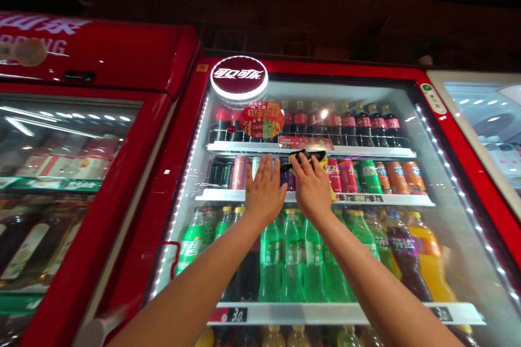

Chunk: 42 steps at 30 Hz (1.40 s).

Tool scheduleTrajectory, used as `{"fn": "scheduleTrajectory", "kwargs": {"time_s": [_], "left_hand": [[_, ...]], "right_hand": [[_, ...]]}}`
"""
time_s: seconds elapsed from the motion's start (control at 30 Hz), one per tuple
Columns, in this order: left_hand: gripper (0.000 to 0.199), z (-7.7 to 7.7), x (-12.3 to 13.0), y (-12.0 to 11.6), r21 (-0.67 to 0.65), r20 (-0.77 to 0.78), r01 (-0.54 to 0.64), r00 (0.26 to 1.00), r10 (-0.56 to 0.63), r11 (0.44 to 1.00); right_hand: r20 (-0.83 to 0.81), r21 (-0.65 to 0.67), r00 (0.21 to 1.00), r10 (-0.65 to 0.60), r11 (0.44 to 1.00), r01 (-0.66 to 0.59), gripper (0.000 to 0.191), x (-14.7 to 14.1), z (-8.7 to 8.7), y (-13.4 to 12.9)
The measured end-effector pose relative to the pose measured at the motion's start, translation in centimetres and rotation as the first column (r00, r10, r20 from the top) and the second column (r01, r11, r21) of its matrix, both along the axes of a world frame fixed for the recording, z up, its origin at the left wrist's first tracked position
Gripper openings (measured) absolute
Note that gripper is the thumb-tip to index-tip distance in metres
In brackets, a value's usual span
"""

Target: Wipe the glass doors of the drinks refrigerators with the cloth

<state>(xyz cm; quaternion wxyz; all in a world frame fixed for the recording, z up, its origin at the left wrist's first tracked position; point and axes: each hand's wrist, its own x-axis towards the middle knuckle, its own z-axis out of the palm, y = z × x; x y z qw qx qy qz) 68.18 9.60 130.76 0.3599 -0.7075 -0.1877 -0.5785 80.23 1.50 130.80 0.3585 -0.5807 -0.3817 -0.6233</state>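
My left hand (264,191) lies against the glass door (456,260) of a drinks fridge, its fingers stretched out and spread, with nothing in it. Just to its right, my right hand (314,191) presses a crumpled black and yellow cloth (303,156) to the same glass. The fingers curve over the cloth, and part of it hides under the palm. Both hands are level with the shelf of cans, seen through the glass. Above them a red promotional sticker (262,120) shows on the door.
A round lit sign (239,77) sits at the door's upper left. Behind the glass are cola bottles (364,123), cans (369,176) and green bottles (292,255). A second red fridge (146,59) stands at left, and a pale fridge (443,84) at right.
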Motion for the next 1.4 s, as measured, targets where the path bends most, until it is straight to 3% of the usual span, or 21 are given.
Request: {"fn": "scheduleTrajectory", "kwargs": {"time_s": [0.1,0.17,0.27,0.33,0.4,0.5,0.63,0.77,0.87,1.0,1.1,1.17,1.33,1.4], "left_hand": [[0.065,0.2,-0.8,0.4,-0.016,0.007,-0.013,1.000,0.013,1.000],[0.064,0.2,-1.5,0.5,-0.028,0.007,-0.021,1.000,0.021,0.999],[0.064,-0.4,-2.6,0.9,-0.024,-0.007,-0.034,0.999,0.034,0.999],[0.064,-0.8,-3.3,1.3,-0.024,-0.027,-0.046,0.999,0.045,0.999],[0.063,-1.1,-3.9,1.8,-0.037,-0.042,-0.058,0.998,0.056,0.998],[0.064,-1.0,-4.1,2.3,-0.058,-0.040,-0.078,0.996,0.076,0.995],[0.065,-0.7,-4.1,2.3,-0.053,-0.006,-0.089,0.996,0.089,0.995],[0.066,-1.3,-4.8,2.5,-0.033,0.017,-0.108,0.994,0.109,0.994],[0.064,-1.5,-5.6,2.9,-0.025,0.021,-0.135,0.990,0.136,0.990],[0.063,-0.9,-6.2,3.3,-0.022,0.034,-0.157,0.987,0.157,0.987],[0.063,-0.3,-6.2,3.0,-0.035,0.038,-0.165,0.985,0.166,0.986],[0.063,-0.4,-6.4,2.8,-0.051,0.035,-0.170,0.984,0.172,0.984],[0.064,-1.6,-7.6,3.4,-0.093,0.035,-0.166,0.985,0.170,0.982],[0.064,-1.8,-8.1,4.1,-0.087,0.037,-0.155,0.987,0.159,0.984]], "right_hand": [[0.015,-0.035,1.000,0.006,0.999,-0.006,0.056,-0.6,2.6,0.0],[-0.009,-0.006,1.000,0.015,1.000,-0.015,0.055,-0.3,3.0,-0.3],[-0.078,0.072,0.997,0.026,0.997,-0.020,0.054,-0.3,0.9,0.0],[-0.078,0.063,0.997,0.030,0.998,-0.025,0.055,-1.3,-0.7,0.8],[-0.045,0.016,0.998,0.034,0.999,-0.033,0.057,-2.7,-1.3,1.8],[0.016,-0.059,0.999,0.052,0.997,-0.051,0.058,-4.5,0.5,2.7],[0.062,-0.084,0.995,0.076,0.994,-0.071,0.054,-4.2,3.2,2.0],[-0.012,0.004,0.998,0.064,0.998,-0.064,0.053,-3.5,1.3,1.8],[0.005,-0.025,0.998,0.069,0.997,-0.069,0.055,-4.7,0.1,2.9],[0.108,-0.142,0.987,0.122,0.984,-0.106,0.056,-6.7,2.8,3.9],[0.141,-0.143,0.978,0.153,0.981,-0.133,0.055,-6.3,4.5,3.4],[0.115,-0.086,0.982,0.147,0.987,-0.137,0.054,-5.4,3.7,3.0],[0.107,-0.043,0.986,0.128,0.991,-0.124,0.056,-5.0,-1.2,3.4],[0.147,-0.083,0.980,0.133,0.989,-0.121,0.057,-6.0,-1.2,4.1]]}}
